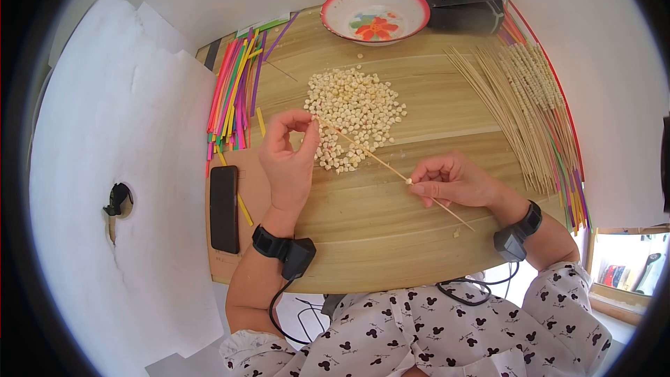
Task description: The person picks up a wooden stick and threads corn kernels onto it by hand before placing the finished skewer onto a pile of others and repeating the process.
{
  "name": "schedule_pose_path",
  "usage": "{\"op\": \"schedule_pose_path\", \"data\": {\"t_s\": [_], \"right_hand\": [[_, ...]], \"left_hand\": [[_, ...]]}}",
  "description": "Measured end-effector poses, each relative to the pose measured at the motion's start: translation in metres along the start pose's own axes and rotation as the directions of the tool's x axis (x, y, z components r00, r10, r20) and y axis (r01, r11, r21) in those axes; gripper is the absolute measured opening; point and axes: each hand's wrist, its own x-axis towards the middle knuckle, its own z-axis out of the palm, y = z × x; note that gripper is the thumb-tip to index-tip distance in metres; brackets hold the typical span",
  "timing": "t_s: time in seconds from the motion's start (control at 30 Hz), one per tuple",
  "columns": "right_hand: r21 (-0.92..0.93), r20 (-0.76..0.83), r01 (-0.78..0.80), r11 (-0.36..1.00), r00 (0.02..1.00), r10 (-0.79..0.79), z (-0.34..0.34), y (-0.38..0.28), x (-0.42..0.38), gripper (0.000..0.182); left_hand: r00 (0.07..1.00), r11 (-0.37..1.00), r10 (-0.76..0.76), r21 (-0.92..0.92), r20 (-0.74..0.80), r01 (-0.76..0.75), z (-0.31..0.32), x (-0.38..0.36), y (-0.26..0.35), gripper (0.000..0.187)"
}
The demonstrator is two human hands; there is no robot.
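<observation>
A thin wooden stick (380, 160) runs slantwise between my two hands, over the near edge of a pile of pale kernels (359, 101). My left hand (292, 153) pinches its upper left end between thumb and forefinger. Farther down, my right hand (450, 180) has its thumb and fingers closed round the stick, beside one pale kernel (410, 181) at the fingertips. The stick's lower right end sticks out past my right hand, above the wooden table (370, 251).
Colored strips (237, 91) and a black phone (224, 209) lie at the left. A red-rimmed bowl (375, 31) and a black box (467, 14) stand at the back. Bare sticks (502, 105) and kernel-threaded sticks (534, 73) lie at the right.
</observation>
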Motion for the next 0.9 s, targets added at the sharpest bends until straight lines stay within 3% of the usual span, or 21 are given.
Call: {"op": "schedule_pose_path", "data": {"t_s": [0.53,0.9], "right_hand": [[-0.030,0.017,0.014,0.999,1.000,-0.013,-0.0002,0.0001,-0.0013,0.012],[-0.042,-0.005,0.001,0.999,1.000,-0.002,-0.0004,0.0006,-0.0008,0.014]], "left_hand": [[0.998,0.995,0.067,0.069,0.014,-0.068,0.0018,-0.0024,0.0034,0.014],[0.998,0.999,-0.031,0.020,0.050,0.030,0.0072,-0.0078,0.0033,0.013]]}}
